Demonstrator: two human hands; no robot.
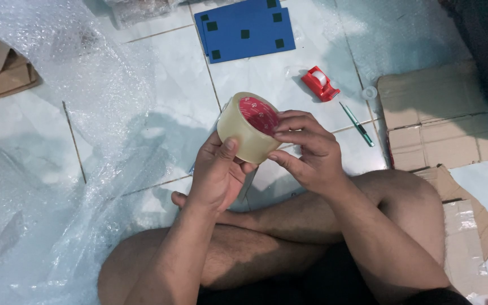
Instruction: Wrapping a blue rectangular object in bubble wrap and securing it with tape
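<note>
Roll of clear packing tape [249,127] held above the tiled floor [165,96], core axis tilted up and right; left hand [217,172] clasps its near-left side, right hand [307,152] pinches the right rim; red dispenser [320,83] lies farther right

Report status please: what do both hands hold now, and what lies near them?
Left hand and right hand both grip one clear tape roll. Bubble wrap left, red tape dispenser and pen ahead. Nothing between.

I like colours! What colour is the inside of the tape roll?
Red, seen in the head view: tape roll.
</note>
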